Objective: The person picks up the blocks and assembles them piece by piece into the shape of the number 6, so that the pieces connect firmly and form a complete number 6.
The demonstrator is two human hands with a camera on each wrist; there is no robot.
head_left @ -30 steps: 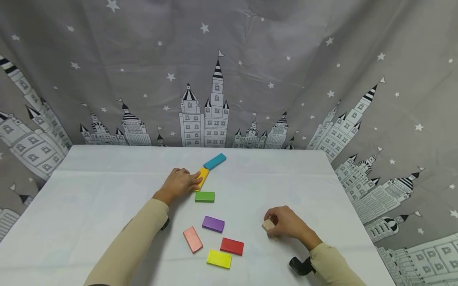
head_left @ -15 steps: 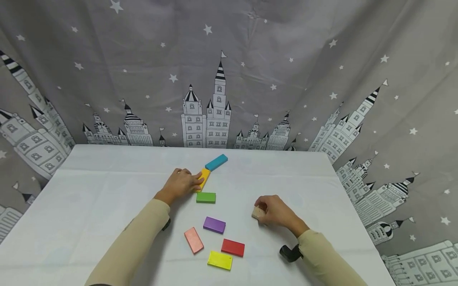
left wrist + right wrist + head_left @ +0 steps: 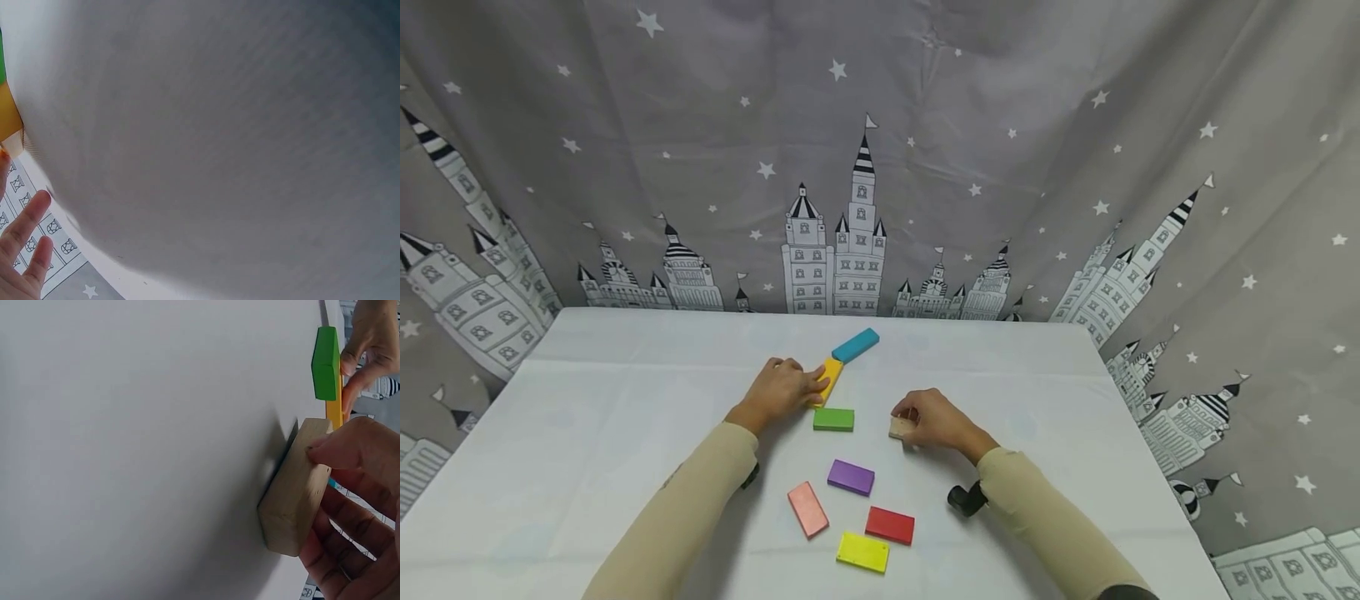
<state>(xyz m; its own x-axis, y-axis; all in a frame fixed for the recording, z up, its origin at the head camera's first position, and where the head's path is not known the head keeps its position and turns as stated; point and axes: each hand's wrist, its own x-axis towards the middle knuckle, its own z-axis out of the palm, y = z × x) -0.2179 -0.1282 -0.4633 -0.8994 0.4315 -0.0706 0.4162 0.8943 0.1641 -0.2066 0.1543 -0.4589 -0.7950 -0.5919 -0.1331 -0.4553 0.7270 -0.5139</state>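
My left hand (image 3: 778, 390) holds an orange-yellow wooden block (image 3: 831, 377) flat on the table, thumb and a finger across it. Touching its far end is a blue block (image 3: 856, 345), angled to the right. At its near end lies a green block (image 3: 833, 420), set crosswise. To the right of the green block, my right hand (image 3: 936, 419) pinches a plain wood-coloured block (image 3: 901, 428). In the right wrist view that plain block (image 3: 290, 494) shows close over the white surface, with the thumb on one face and fingers behind it.
Nearer on the white table (image 3: 625, 400) lie a purple block (image 3: 851, 477), a pink block (image 3: 808, 509), a red block (image 3: 890, 526) and a bright yellow block (image 3: 862, 552). A grey curtain (image 3: 970, 100) printed with castles hangs behind the table.
My right hand has moved left and away from me, bringing the plain wooden block close to the green one. The left hand stays on the orange-yellow block.
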